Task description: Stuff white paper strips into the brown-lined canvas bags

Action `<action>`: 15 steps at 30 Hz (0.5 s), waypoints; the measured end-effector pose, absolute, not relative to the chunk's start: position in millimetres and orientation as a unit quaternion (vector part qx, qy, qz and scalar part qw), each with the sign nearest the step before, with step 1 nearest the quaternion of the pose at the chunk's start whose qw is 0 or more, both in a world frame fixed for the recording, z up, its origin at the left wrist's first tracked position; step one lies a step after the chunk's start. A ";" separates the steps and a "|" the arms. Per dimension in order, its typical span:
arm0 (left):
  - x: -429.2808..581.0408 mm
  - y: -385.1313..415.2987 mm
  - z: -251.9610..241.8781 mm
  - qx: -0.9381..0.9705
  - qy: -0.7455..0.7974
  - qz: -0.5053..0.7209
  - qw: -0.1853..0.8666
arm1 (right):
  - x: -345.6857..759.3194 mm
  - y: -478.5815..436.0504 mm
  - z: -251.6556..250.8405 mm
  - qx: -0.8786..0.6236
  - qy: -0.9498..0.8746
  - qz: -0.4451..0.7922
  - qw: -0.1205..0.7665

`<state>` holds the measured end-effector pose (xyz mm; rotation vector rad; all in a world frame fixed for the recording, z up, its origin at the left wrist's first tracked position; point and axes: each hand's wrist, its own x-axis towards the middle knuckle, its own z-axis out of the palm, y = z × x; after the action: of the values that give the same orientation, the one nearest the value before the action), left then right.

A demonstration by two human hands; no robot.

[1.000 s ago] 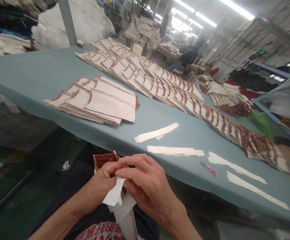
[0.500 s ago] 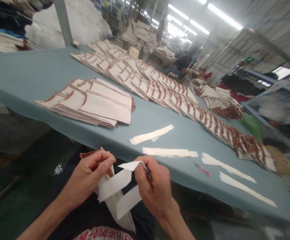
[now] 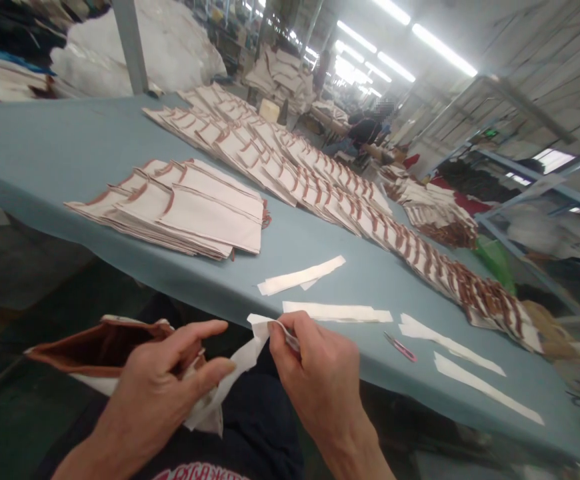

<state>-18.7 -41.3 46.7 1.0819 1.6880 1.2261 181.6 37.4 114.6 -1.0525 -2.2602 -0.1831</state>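
My left hand (image 3: pixel 165 373) holds a cream cloth pouch (image 3: pixel 95 381) with a brown lining by its curled lower fingers. Its thumb and forefinger are spread apart, and the pouch's brown-edged mouth gapes to the left. A white fabric strip (image 3: pixel 243 360) runs from beside the left thumb to my right hand (image 3: pixel 315 367), which pinches the strip's upper end between thumb and forefinger. Both hands are over my lap, at the near edge of the blue-green table (image 3: pixel 210 287). The part of the pouch behind my left palm is hidden.
More white strips (image 3: pixel 337 311) lie on the table, beside a pair of pink-handled snips (image 3: pixel 401 347). A stack of cream pouches (image 3: pixel 210 207) sits at the left, with long overlapping rows (image 3: pixel 290 173) behind. A co-worker (image 3: pixel 365 130) is in the background.
My left hand has turned and spread its thumb and forefinger. The pouch has swung out to the left, its brown mouth now showing. The right hand still pinches the strip.
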 end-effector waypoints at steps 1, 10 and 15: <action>-11.4 -40.5 46.4 0.433 0.644 0.480 0.409 | 179.3 35.4 114.1 -0.394 -0.861 -0.072 0.314; 14.3 -38.9 50.4 0.425 0.553 0.466 0.544 | 176.1 13.8 100.2 -0.345 -0.879 -0.076 0.321; 15.7 -42.1 48.6 0.406 0.535 0.487 0.558 | 190.2 9.8 96.7 -0.317 -0.893 -0.072 0.311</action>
<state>15.7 -42.1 48.6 0.9575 1.2628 1.1485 190.2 9.8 96.7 -0.8372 -2.3582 -0.1893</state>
